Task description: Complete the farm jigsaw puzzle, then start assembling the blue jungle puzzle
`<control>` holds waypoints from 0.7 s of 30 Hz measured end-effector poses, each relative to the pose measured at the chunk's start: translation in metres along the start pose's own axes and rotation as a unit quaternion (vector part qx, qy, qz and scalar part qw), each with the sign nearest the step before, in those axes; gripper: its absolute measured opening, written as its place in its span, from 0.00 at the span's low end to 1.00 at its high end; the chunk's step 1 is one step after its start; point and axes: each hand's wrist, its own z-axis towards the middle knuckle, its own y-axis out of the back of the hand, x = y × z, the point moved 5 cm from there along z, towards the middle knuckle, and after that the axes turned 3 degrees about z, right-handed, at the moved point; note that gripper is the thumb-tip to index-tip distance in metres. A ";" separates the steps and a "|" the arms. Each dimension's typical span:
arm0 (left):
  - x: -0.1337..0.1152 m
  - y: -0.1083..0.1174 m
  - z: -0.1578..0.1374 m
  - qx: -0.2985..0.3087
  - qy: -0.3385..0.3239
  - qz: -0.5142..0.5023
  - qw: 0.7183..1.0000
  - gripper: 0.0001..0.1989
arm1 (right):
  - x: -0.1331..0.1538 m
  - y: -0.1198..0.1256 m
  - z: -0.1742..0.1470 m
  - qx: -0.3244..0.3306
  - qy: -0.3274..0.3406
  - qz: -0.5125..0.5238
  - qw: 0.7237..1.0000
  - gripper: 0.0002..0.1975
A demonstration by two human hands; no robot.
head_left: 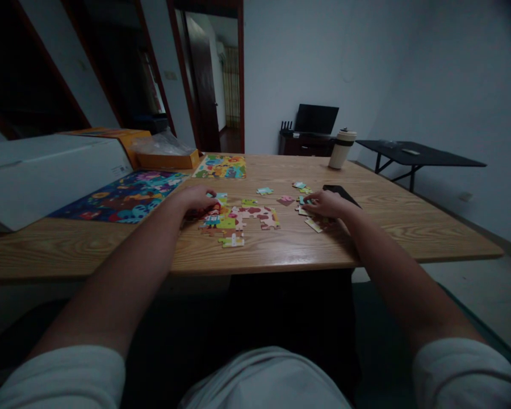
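One part-joined jigsaw puzzle (227,220) lies mid-frame, your left hand (195,199) at its left edge, your right hand (326,204) over loose pieces (313,225); I cannot tell either grip. One tumbler (341,150) stands upper right.

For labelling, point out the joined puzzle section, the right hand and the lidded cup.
Joined puzzle section (229,221), head view, green part.
Right hand (329,204), head view, back of hand.
Lidded cup (340,154), head view, pale lower body.

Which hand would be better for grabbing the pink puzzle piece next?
Probably the right hand: it's much nearer the pink piece. The left hand is farther away, over by the joined pieces.
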 end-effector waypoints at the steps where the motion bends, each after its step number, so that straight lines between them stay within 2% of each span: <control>1: 0.000 0.000 0.000 -0.001 0.002 0.002 1.000 0.26 | -0.002 0.000 0.001 -0.009 -0.007 -0.009 1.000 0.24; 5: -0.001 0.001 -0.002 -0.003 0.010 0.002 1.000 0.26 | -0.016 -0.001 0.008 -0.073 -0.024 -0.048 0.996 0.22; 8: -0.004 0.003 -0.004 -0.009 0.005 0.003 1.000 0.26 | -0.019 -0.004 0.012 -0.080 -0.016 -0.043 0.996 0.21; 13: -0.006 0.004 -0.009 0.004 0.007 -0.008 1.000 0.27 | -0.024 0.003 0.004 -0.081 -0.001 0.100 0.992 0.20; 15: -0.006 0.004 -0.010 0.007 0.007 -0.010 1.000 0.27 | -0.025 0.009 -0.006 -0.045 0.016 0.155 0.987 0.22; 17: -0.006 0.004 -0.010 0.009 0.008 -0.010 1.000 0.27 | -0.022 0.015 -0.019 0.013 0.020 0.169 0.985 0.24; 21: -0.003 0.002 -0.005 0.004 -0.002 -0.009 1.000 0.27 | -0.011 0.022 -0.047 0.076 -0.018 0.113 0.991 0.25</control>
